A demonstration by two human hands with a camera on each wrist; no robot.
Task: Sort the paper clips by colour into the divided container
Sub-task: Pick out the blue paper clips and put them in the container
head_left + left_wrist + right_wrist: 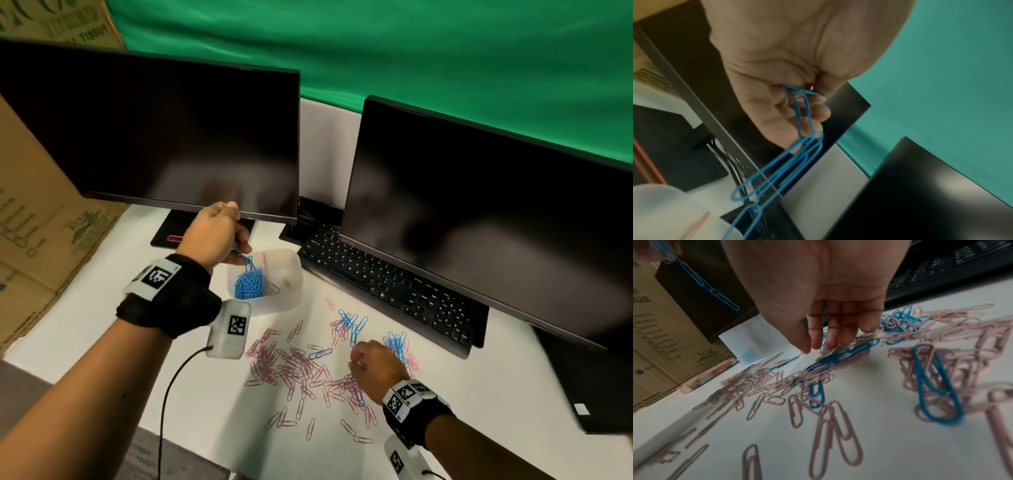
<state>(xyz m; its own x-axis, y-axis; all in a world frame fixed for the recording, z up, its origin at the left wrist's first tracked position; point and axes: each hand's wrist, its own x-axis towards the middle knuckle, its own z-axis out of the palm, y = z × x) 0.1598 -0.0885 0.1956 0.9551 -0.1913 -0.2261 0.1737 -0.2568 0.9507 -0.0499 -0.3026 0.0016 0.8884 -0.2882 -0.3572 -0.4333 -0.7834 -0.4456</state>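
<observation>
My left hand (239, 247) hovers over the translucent divided container (295, 270) and pinches the top of a dangling chain of blue paper clips (249, 265). In the left wrist view, thumb and fingers (818, 112) grip the chain (806, 146). The chain's lower end meets a heap of blue clips (248, 287) in the container's left compartment; a pink clip (287, 283) lies in the right one. My right hand (356, 359) hangs over the mixed pile of pink clips (294, 366) and blue clips (397, 342). Its fingers (831, 337) point down at blue clips (840, 358), holding nothing.
Two dark monitors (171, 137) (479, 222) and a black keyboard (387, 284) stand behind the clips. Cardboard boxes (41, 222) line the left side. The white table's (479, 428) front-left edge runs close to my left forearm, where a black cable (168, 394) hangs.
</observation>
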